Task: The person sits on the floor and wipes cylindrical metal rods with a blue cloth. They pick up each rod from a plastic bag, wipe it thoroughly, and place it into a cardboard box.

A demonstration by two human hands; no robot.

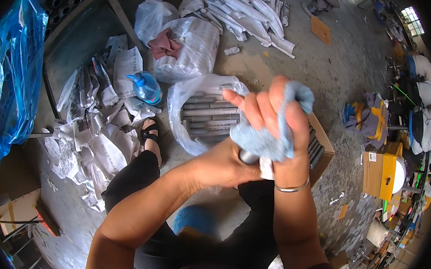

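Note:
My left hand is closed around a grey metal tube; only a short bit of it shows past my fingers. In my right hand, a light blue cloth is bunched over the tube, with the index finger partly raised. A small white piece, of a kind I cannot make out, sticks out below the cloth. Just beyond my hands, a clear plastic bag holds several grey tubes lying side by side. Under my right wrist, a cardboard box contains darker tubes.
Crumpled paper wrappers cover the floor at left, beside a blue bottle. Farther off lie a filled plastic bag with a reddish cloth on it and a heap of paper rolls. Blue plastic sheeting hangs at far left.

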